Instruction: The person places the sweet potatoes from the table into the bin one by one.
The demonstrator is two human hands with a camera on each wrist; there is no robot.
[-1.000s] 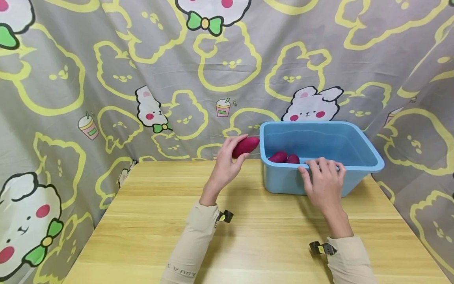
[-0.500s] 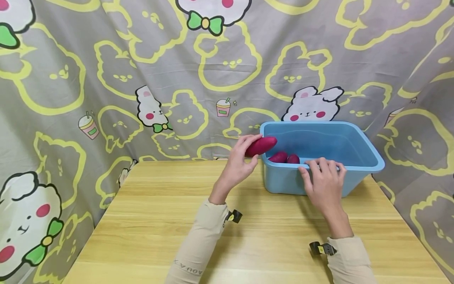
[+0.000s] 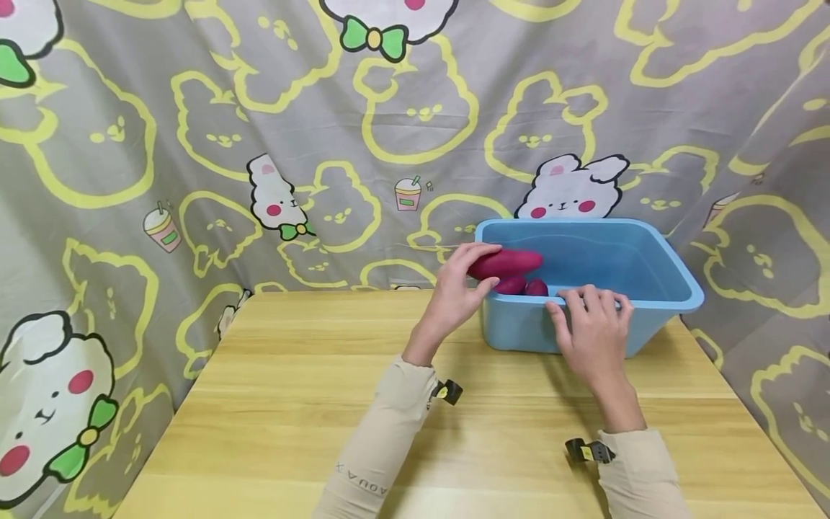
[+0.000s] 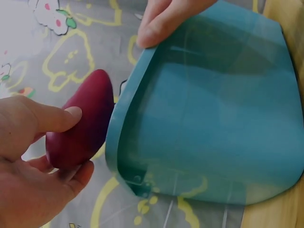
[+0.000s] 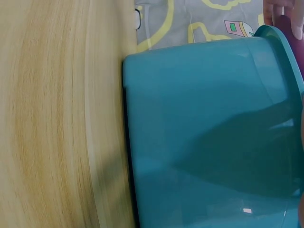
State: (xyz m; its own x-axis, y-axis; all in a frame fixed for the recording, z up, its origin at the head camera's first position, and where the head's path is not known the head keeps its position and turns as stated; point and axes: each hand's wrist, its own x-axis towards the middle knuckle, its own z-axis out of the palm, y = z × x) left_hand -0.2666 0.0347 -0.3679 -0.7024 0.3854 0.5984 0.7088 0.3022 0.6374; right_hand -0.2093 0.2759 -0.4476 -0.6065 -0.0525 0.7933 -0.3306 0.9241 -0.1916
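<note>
Count: three purple sweet potatoes in all, one in my left hand [image 3: 462,294] and two lying in the tub [image 3: 655,249]; one blue tub; one bench [image 3: 272,404].
Left hand: my fingers and thumb curl round the held sweet potato [image 3: 506,263], pinching it at its near end; its far end pokes past the tub's left rim, above the two sweet potatoes inside [image 3: 521,287].
Right hand: my right hand [image 3: 593,339] rests on the tub's near rim, fingers hooked over the edge and thumb against the outer wall.
Edges: the tub stands at the far right of the bench, just beyond both hands, its back close to the printed curtain [image 3: 194,144]. The held piece sits just over the rim's left corner.
Open room: bare wood spreads to the left of my left hand and between my forearms; the tub's right half is open blue floor.
Look of the held piece: smooth, deep magenta-purple skin, long and tapered, plump in the middle.
</note>
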